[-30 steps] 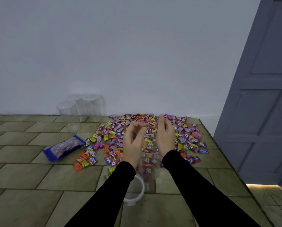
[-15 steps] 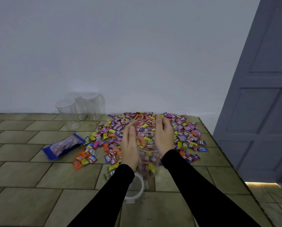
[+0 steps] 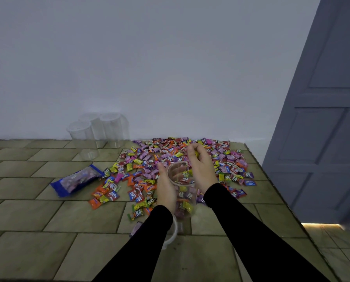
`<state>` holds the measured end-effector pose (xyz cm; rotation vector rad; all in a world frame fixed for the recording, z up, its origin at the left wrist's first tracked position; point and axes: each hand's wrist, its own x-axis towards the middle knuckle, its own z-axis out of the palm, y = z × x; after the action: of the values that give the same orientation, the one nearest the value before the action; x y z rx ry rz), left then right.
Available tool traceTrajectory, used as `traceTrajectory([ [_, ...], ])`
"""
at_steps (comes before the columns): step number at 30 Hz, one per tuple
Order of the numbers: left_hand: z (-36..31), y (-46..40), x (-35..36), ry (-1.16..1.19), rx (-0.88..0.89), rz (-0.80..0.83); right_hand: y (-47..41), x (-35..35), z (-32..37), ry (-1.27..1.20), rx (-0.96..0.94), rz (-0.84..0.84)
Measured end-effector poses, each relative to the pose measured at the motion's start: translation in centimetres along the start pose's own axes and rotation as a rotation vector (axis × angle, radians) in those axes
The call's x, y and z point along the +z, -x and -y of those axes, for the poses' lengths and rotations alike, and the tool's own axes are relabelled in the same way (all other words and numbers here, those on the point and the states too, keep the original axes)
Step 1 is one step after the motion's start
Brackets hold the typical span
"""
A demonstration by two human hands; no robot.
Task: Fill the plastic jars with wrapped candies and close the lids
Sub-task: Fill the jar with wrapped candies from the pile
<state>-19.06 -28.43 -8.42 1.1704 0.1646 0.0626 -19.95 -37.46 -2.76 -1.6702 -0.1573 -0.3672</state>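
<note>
Head view: mid-fill, by the look of it. Left hand (image 3: 167,188) curled round the clear round plastic jar (image 3: 183,190), partly filled, held above the tiled tabletop (image 3: 48,216). Right hand (image 3: 200,169) over the mouth, fingers (image 3: 191,151) bunched on bright wrapped candies (image 3: 196,153). Next, probably: release into the opening, then fetch the white lid (image 3: 173,233) below.
</note>
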Motion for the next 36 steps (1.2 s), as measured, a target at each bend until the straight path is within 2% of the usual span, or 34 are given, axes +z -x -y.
traceTrajectory([
  [5, -0.2, 0.3, 0.1, 0.013, 0.006, 0.011, 0.1, -0.4, 0.4, -0.038, -0.014, 0.066],
  [17, -0.2, 0.7, -0.2, -0.079, 0.074, 0.024, 0.3, -0.3, -0.7, 0.197, -0.158, 0.111],
  [22, -0.6, 0.9, -0.3, -0.075, 0.062, 0.076, 0.6, -0.7, -0.1, 0.099, -0.230, 0.165],
  [27, -1.4, 1.0, -0.5, -0.075, 0.046, 0.121, 0.7, -1.1, -0.3, -0.086, -0.172, 0.176],
  [30, -1.8, 1.6, -1.0, -0.138, 0.150, 0.052, 0.9, -1.4, -0.4, -0.125, -0.192, 0.093],
  [34, -3.5, 2.9, -0.3, -0.244, 0.397, -0.052, 1.1, -2.5, -0.6, -0.160, -0.168, -0.057],
  [36, -4.4, 3.3, 0.7, -0.273, 0.513, -0.065, 1.0, -3.4, -1.6, -0.101, -0.135, -0.112],
])
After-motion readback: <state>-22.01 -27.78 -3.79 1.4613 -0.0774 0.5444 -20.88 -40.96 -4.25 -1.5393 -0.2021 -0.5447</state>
